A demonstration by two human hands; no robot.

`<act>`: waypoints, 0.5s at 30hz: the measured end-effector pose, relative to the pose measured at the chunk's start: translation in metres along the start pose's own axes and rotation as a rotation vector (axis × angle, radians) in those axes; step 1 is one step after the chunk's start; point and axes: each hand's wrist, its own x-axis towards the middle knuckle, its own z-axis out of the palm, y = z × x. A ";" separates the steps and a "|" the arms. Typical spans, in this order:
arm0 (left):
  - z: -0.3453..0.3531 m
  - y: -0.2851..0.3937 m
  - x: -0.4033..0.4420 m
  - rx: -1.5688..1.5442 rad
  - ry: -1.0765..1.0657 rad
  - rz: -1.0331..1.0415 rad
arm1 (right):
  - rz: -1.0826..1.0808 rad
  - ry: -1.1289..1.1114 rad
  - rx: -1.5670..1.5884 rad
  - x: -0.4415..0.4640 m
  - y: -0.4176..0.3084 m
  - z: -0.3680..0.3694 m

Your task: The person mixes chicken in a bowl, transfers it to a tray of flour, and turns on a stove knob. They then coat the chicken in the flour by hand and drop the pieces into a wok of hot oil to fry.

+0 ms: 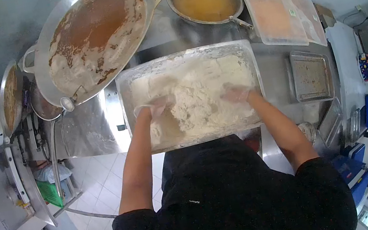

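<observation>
"So, where is the white powder now?"

"It lies in the large metal tray, and it covers most of the bottom. A lumpy mass of it is in the middle of the tray, between the two hands."

"And the left hand, what does it do?"

"It is over the left part of the tray, at the powder, beside the lumpy mass. Its fingers are blurred, so I cannot tell how far they are open, or if they hold some powder."

"Is the right hand the same?"

"Yes, it is at the powder in the right part of the tray. Its fingers are blurred also, and I cannot tell their opening or their hold."

"What is around the tray?"

"Beyond it, to the left, is a wide pan with brown liquid. Behind it is a pot with yellowish liquid. To its right, a smaller tray rests on the metal worktop."
</observation>
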 end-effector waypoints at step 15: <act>0.063 0.034 0.021 0.336 0.649 -0.195 | -0.260 0.380 0.792 0.011 0.064 0.038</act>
